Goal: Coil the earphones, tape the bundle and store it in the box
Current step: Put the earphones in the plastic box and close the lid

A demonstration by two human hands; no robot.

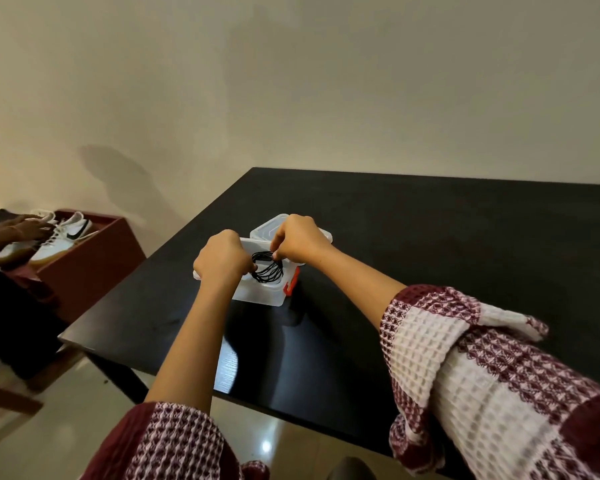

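Coiled black earphones (266,271) hang between the left hand (222,259) and right hand (300,242), each pinching one side, directly above the open clear box (257,298) on the worktop (430,237); no tape seems visible.

No words or numbers legible; one brand mark only. Black swoosh-shaped logo on the side of a white low-top sneaker with tan sole (59,238); sneaker lies in a dark red open-topped box (91,269) at far left.
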